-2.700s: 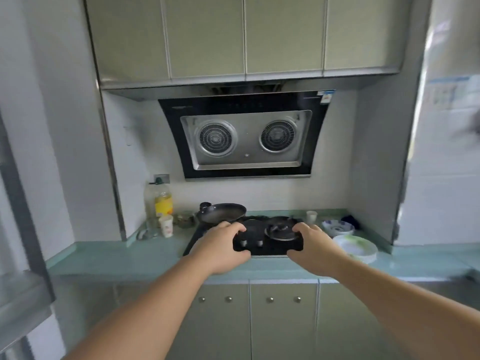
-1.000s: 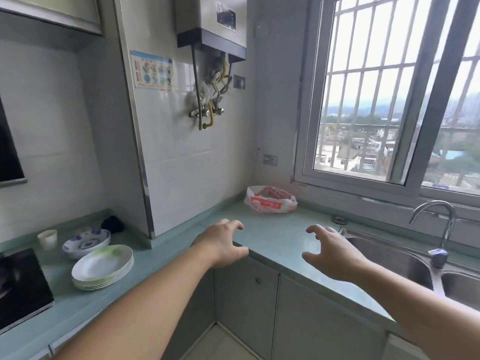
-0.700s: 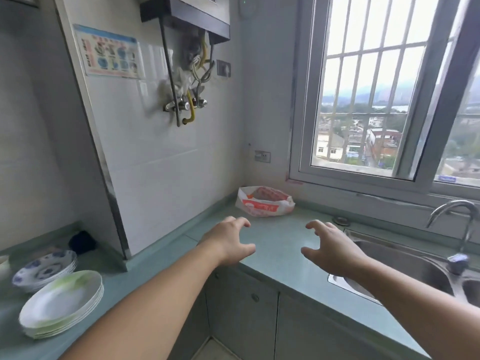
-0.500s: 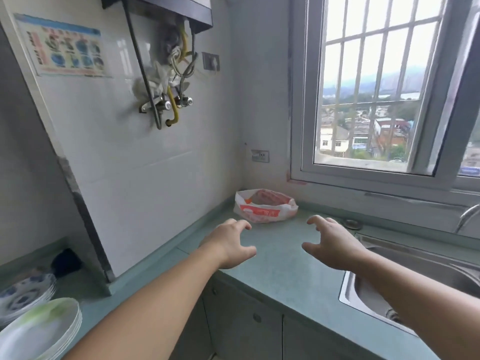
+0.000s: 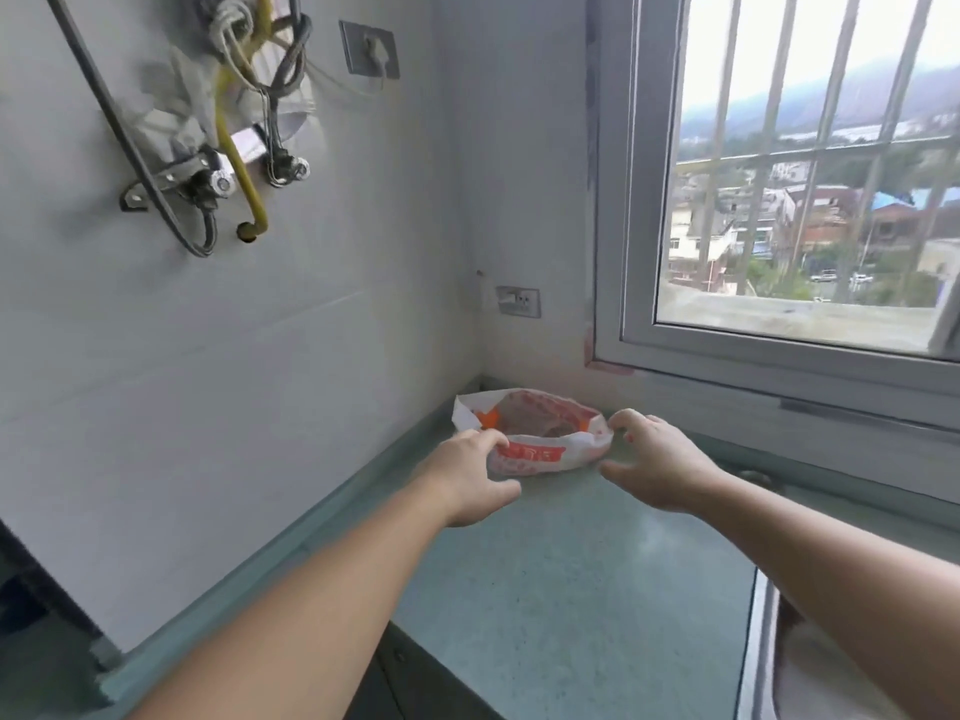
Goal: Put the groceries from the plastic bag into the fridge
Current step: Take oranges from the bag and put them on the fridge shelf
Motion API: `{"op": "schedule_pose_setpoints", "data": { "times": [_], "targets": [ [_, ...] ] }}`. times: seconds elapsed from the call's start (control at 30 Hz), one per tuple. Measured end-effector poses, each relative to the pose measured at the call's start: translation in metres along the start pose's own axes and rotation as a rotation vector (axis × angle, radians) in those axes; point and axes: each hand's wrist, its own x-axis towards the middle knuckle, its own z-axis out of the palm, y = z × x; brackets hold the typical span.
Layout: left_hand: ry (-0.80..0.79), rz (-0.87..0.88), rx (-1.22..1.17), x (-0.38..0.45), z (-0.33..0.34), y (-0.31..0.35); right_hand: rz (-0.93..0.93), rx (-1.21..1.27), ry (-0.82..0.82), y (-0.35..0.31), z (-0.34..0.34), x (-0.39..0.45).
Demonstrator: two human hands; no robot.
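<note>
Your left hand [image 5: 470, 478] and right hand [image 5: 657, 462] flank the plastic bag [image 5: 535, 433] on the countertop [image 5: 571, 589], fingers spread wide; both sets of fingertips reach its ends, gripping nothing yet.

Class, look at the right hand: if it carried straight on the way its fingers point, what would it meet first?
Most likely the right end of the plastic bag. The right hand points at it with fingers spread, nearly touching, though contact is unclear from this view.
</note>
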Motion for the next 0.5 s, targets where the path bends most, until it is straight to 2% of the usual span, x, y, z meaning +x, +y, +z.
{"op": "schedule_pose_setpoints", "data": {
  "times": [0.5],
  "targets": [
    [-0.213, 0.076, -0.074, 0.269, 0.065, -0.097, 0.223, -0.129, -0.102, 0.021, 0.1, 0.221]
  ]
}}
